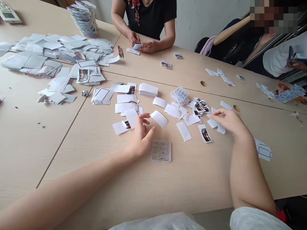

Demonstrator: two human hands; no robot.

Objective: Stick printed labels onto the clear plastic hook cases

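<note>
A: Landmark first?
B: Clear plastic case (pixel 161 150) on the desk (pixel 199 182), rows of small metal pieces inside.

A: Left hand (pixel 141 137)?
B: Just up-left of the case. Open, fingers loosely curled, gripping nothing. A white card (pixel 159 119) lies just beyond the case, near the fingertips but apart from them.

A: Right hand (pixel 226 121)?
B: Well right of the case. Fingers bunched downward above loose white slips (pixel 213 123). Whether they hold a slip, cannot tell. A printed card (pixel 205 133) with a dark picture lies between the case and this hand, just under the palm side.

A: Farther out?
B: Beyond the case: a squared stack of white cards (pixel 148 89) and a pile of clear packets (pixel 180 95). Farther still, a co-worker's hands (pixel 141 43) hold a small white card (pixel 137 47).
</note>
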